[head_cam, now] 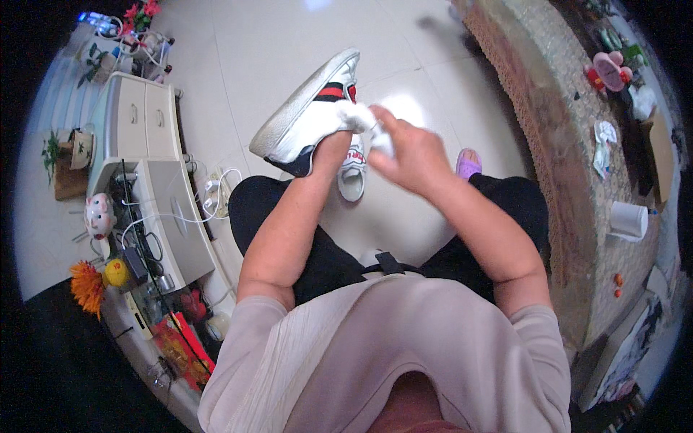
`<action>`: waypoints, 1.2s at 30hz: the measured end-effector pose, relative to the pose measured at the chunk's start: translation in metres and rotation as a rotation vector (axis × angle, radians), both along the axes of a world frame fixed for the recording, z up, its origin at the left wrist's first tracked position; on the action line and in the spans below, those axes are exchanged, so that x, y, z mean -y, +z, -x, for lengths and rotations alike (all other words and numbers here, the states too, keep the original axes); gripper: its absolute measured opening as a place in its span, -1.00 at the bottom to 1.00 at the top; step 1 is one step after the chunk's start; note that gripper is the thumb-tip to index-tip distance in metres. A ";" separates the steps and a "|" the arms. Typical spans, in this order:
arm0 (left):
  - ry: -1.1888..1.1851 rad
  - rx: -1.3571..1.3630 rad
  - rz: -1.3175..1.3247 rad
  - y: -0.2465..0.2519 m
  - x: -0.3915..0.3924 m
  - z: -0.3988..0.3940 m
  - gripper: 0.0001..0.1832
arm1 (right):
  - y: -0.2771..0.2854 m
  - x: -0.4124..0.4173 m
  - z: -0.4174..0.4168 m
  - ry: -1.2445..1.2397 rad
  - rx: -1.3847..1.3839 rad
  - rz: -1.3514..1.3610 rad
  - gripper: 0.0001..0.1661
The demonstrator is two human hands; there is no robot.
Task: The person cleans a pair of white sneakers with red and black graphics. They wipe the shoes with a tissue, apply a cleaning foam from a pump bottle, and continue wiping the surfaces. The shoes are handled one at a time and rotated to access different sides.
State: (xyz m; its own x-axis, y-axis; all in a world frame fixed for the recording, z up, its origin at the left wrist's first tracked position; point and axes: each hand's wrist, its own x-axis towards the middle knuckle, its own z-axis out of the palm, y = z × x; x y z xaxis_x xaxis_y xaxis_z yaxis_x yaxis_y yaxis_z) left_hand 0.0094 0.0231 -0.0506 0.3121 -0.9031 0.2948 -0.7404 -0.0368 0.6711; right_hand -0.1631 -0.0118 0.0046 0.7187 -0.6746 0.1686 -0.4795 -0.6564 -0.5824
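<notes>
A white sneaker (pixel 308 116) with a red and black stripe and a dark heel patch is raised in front of me, its sole turned to the left. My left hand (pixel 333 151) is inside the shoe's opening, the fingers hidden, and holds it up. In my right hand (pixel 411 151), slightly blurred, is a crumpled white cloth or tissue (pixel 360 118), pinched between thumb and fingers, its far end touching the sneaker's upper. A second white sneaker (pixel 353 176) with red lettering rests on the tiled floor between my legs.
A long table with a patterned cover (pixel 584 189) runs along the right, bearing a paper roll (pixel 629 221) and a used tissue (pixel 602 146). At the left stands a white cabinet (pixel 143 116) with cables and a power strip (pixel 219 195) beside it. A purple clog (pixel 468 164) is on my foot.
</notes>
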 end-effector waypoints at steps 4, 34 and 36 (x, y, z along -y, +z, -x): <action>-0.015 -0.031 0.040 -0.007 0.002 -0.004 -0.78 | 0.001 0.003 -0.002 0.005 0.010 0.001 -0.27; -0.090 -0.787 0.189 -0.015 0.005 0.008 -0.71 | 0.020 -0.026 -0.009 0.192 0.052 0.000 -0.28; -0.082 -0.670 0.157 -0.012 0.004 0.010 -0.70 | 0.010 -0.004 -0.010 0.064 0.055 0.017 -0.35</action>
